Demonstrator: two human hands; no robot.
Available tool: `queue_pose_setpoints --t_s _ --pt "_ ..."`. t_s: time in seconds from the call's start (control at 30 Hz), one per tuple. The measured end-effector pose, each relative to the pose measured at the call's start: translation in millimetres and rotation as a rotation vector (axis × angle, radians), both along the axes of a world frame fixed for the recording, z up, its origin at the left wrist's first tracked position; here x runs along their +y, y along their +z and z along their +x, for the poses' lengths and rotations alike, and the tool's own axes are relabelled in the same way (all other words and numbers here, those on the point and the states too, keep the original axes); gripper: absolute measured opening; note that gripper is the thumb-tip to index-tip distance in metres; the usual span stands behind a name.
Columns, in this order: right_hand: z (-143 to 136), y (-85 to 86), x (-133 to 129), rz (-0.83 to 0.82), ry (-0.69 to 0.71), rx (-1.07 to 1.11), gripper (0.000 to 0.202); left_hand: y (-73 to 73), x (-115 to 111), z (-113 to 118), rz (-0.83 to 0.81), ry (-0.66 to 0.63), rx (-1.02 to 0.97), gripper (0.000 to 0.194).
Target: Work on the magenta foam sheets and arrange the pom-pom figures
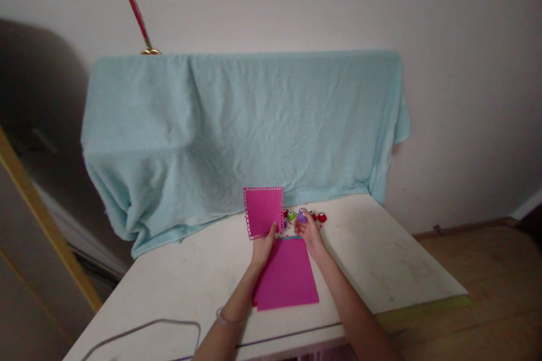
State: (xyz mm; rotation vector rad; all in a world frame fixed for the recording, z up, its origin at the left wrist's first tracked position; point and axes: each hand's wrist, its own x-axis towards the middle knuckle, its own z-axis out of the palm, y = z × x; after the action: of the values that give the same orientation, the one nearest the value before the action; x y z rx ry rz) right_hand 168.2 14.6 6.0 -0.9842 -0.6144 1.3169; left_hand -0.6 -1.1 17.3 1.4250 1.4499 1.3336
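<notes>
My left hand (264, 246) is closed on the lower right corner of a magenta paper sheet (263, 210). The sheet is held upright, and small cut-out shapes run along its edges. To the right, my right hand (311, 234) has its thumb and fingers around a small purple craft punch (301, 216) with a white eye-like spot. Both hands are apart. Beneath them a larger stack of magenta paper (288, 279) lies flat, with a red edge showing at its lower left corner.
Beyond my hands stand a green punch (292, 215) and red punches (322, 217), with tiny paper bits scattered around. A pale blue cloth (275, 124) drapes over something behind the white table (195, 271). A grey cable (161, 321) lies at the front left.
</notes>
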Motion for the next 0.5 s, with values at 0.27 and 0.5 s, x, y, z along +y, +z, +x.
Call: queue_pose_setpoints --t_s 0.27,0.5 --pt "-6 5.6 -20 0.108 -0.118 -0.458 0.051 -13.3 8 -3 -0.022 -0.118 0.076 0.040" --pt "-6 5.8 -25 0.123 -0.122 -0.676 0.043 -30.9 20 -7 -0.073 -0.187 0.192 0.050"
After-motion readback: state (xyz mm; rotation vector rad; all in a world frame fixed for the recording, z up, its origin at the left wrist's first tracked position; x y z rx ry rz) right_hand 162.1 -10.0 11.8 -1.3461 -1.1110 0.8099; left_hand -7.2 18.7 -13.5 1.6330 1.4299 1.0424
